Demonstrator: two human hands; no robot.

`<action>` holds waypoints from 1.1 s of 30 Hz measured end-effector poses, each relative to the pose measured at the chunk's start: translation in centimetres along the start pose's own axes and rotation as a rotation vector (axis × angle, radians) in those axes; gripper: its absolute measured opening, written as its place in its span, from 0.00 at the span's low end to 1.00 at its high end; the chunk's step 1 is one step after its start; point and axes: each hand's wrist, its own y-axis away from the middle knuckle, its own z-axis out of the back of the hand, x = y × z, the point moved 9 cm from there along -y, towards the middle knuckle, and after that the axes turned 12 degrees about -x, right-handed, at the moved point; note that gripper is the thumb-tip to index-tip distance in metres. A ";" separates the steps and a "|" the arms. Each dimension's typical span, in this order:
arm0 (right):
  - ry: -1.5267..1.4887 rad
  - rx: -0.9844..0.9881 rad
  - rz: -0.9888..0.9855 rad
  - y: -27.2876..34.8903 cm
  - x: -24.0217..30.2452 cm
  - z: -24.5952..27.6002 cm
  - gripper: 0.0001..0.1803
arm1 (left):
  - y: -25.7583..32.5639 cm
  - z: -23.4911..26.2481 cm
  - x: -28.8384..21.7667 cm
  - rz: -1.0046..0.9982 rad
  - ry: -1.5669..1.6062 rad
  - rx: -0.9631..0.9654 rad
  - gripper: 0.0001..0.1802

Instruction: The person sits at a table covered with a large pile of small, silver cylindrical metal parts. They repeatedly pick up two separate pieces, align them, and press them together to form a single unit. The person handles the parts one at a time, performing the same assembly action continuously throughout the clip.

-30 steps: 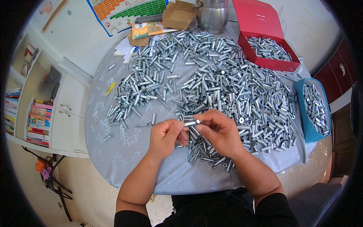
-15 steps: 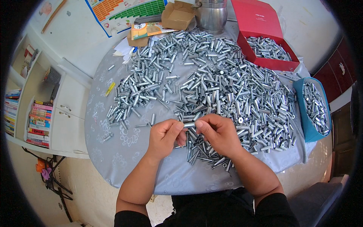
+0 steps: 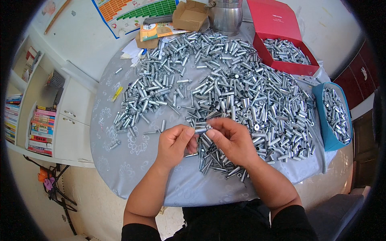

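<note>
My left hand (image 3: pixel 175 145) pinches a shiny metal expansion bolt (image 3: pixel 200 130) between thumb and fingers, just over the near edge of the heap. The bolt lies nearly level and points toward my right hand (image 3: pixel 234 142). There, the right thumb and forefinger are at its right end, where a small nut-like piece shows; the forefinger is slightly blurred. My left fingertips curl below, partly hidden by the hand. Around and beyond both hands spreads a large heap of metal sleeves and bolts (image 3: pixel 241 92). A smaller group of assembled-looking bolts (image 3: pixel 148 88) lies to the left.
A red box (image 3: pixel 287 67) with its lid up holds metal parts at the back right. Beside it stands a blue bin (image 3: pixel 321 116), also filled. A metal pot (image 3: pixel 226 18), a cardboard box (image 3: pixel 189 17) and a yellow cutter (image 3: pixel 117 94) are on the grey tablecloth (image 3: pixel 120 168).
My right forefinger has lifted and shifted at the bolt's right end, exposing more of that end. My left hand keeps its pinch in nearly the same place.
</note>
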 end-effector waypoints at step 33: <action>0.068 -0.006 0.000 0.1 0.8 0.0 0.11 | -0.1 -0.1 0.0 0.018 0.032 0.002 0.20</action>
